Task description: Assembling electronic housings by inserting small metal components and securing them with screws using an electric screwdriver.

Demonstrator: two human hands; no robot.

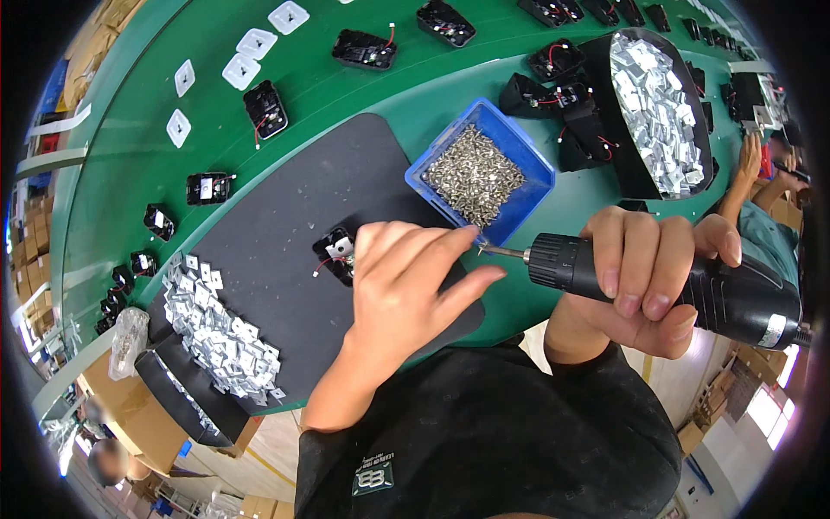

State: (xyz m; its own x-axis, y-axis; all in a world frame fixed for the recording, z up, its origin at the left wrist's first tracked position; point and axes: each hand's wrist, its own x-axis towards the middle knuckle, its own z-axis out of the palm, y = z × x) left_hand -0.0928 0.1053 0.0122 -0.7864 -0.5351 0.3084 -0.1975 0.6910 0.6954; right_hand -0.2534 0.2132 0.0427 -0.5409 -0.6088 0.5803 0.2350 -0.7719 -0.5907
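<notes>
My right hand [644, 277] is wrapped round a black electric screwdriver [562, 264], held level with its bit pointing left. The bit's tip sits at the near corner of a blue bin [540, 177] of small silver screws [474, 177]. By that tip my left hand [402, 281] is held with index finger and thumb apart. A tiny shiny piece, perhaps a screw, is at the tip, too small to make out. Below and partly behind my left hand, a black plastic housing [327, 248] with a silver plate and thin wires lies on the dark grey mat [285, 190].
Loose silver plates [216, 333] are heaped at the mat's left, above a black tray [186, 398]. Another black tray [618, 112] of plates stands at the right, beside stacked housings [575, 112]. Across the green conveyor [303, 78] run more housings and white covers [256, 43]. A co-worker's arm [739, 182] shows far right.
</notes>
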